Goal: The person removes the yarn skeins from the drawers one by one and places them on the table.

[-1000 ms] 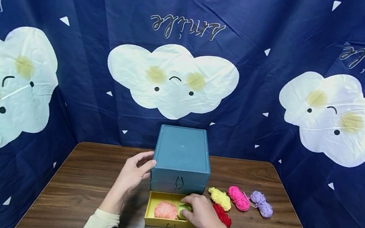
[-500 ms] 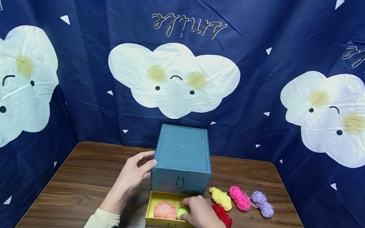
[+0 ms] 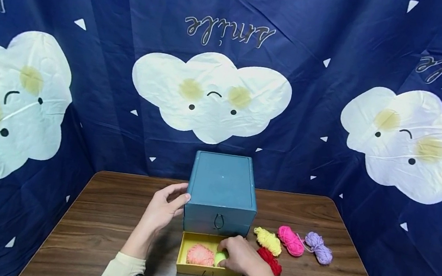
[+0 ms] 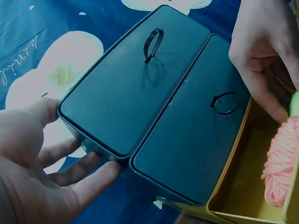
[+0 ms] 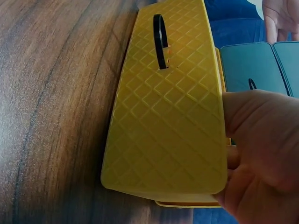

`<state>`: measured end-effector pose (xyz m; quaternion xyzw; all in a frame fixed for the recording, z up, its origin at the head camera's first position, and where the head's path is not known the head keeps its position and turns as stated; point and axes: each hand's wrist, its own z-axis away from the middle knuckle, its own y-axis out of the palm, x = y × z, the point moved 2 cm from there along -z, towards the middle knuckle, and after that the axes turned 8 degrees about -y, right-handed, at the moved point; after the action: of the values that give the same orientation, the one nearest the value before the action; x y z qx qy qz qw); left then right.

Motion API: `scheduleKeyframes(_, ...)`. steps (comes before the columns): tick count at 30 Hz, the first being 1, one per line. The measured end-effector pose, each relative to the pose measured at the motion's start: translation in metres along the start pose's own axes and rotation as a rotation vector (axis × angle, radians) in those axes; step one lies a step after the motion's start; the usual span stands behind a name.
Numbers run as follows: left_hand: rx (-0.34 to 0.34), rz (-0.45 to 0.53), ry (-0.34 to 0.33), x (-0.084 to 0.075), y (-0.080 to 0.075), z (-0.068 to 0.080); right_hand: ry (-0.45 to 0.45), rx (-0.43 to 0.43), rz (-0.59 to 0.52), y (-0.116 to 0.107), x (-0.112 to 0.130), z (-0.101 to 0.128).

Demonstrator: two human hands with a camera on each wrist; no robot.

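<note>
Nearest us, the yellow drawer (image 3: 206,270) sits pulled out of the box's bottom slot, its quilted front and black loop filling the right wrist view. The right hand (image 3: 244,260) is in it, fingers curled down around the green yarn (image 3: 221,256); over the last second that hand has slid a little toward the drawer's right rear corner and settled lower, and the green ball shows less than it did, so my read is that it is being seated in the drawer rather than lifted out. Beside it, touching or nearly so, lies the peach yarn (image 3: 200,255), unmoved. Whether the fingers grip the green ball or only press it I cannot tell for sure; the palm covers most of it, and the right wrist view shows only the drawer front. The left hand (image 3: 159,214) has not shifted: fingers straight, thumb on the left edge of the blue box (image 3: 222,185), steadying it. Right of the drawer, the red yarn (image 3: 270,261) is half hidden behind the right wrist. Further back on the counter (image 3: 108,216) lie yellow yarn (image 3: 268,240), pink yarn (image 3: 290,241) and purple yarn (image 3: 318,247), all where they were. Behind hangs the cloud curtain (image 3: 210,94).
</note>
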<state>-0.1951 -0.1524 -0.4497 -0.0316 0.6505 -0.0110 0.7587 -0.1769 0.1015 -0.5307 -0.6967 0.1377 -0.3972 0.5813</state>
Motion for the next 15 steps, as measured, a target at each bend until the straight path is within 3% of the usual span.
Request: scheduleKeyframes(15,-0.003,-0.007,0.005,-0.0004,-0.0004,0.0018,-0.083,-0.004,0.035,-0.0028,0.0009,0.0038)
